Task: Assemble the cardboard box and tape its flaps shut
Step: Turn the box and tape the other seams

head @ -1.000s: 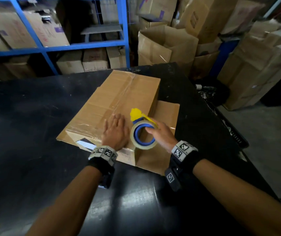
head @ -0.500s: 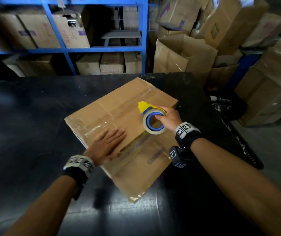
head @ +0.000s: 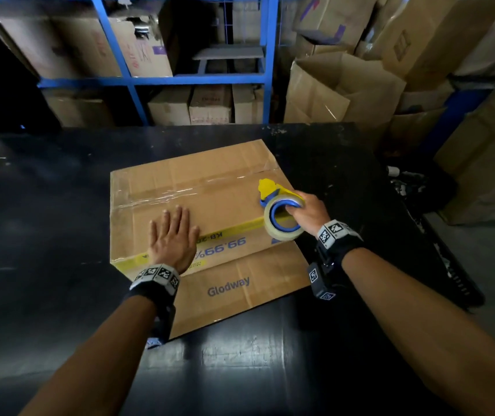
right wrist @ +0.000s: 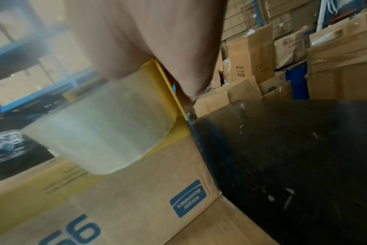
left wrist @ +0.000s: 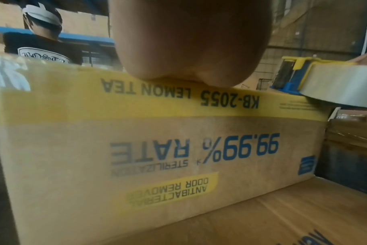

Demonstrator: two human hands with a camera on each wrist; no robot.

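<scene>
A brown cardboard box (head: 210,193) stands upside down on the black table (head: 45,223), with a strip of clear tape along its top seam. One loose flap printed "Glodway" (head: 234,292) lies flat toward me. My left hand (head: 174,235) lies flat, fingers straight, on the box's near top edge. My right hand (head: 306,211) grips a tape dispenser (head: 282,214), yellow and blue with a clear tape roll, at the box's right top corner. The left wrist view shows the box's printed side (left wrist: 178,149) and the dispenser (left wrist: 325,86). In the right wrist view the tape roll (right wrist: 107,129) rests over the box corner (right wrist: 178,165).
Blue shelving (head: 156,79) with cartons stands behind the table. An open carton (head: 342,91) and stacked boxes (head: 480,163) crowd the right side. The table's right edge (head: 438,235) drops to the floor. Another person in a dark shirt (left wrist: 38,48) stands beyond the box.
The box has been turned on the table, so its printed side and the loose flap now face me. My left hand stayed flat on top; my right hand moved right with the dispenser.
</scene>
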